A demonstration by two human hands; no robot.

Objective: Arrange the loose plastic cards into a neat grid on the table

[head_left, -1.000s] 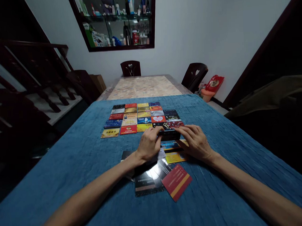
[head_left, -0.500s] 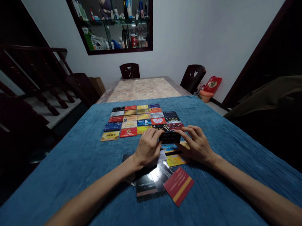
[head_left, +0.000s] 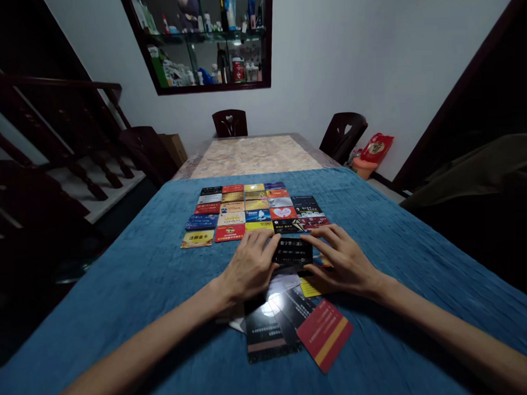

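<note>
One black card (head_left: 293, 251), rectangular, glossy; pale characters in a bold line along the top, smaller printing below, lower-right lettering partly legible. Location: at 12 o'clock from you, between your hands, its printed face tilted up toward you; contact with the cards beneath cannot be told. Left hand (head_left: 249, 268): thumb and fingers pinching the 9 o'clock edge. Right hand (head_left: 347, 261): thumb and fingers pinching the 3 o'clock edge. Surrounding stock, from the black card: rows of assorted cards (head_left: 258, 216), face up, 11 o'clock; yellow card (head_left: 312, 288), partly covered, 5 o'clock; red card (head_left: 325, 334), orange stripe, 5 o'clock; dark cards (head_left: 267, 337), overlapping, glare-marked, 7 o'clock. Base: blue cloth (head_left: 119, 297).
</note>
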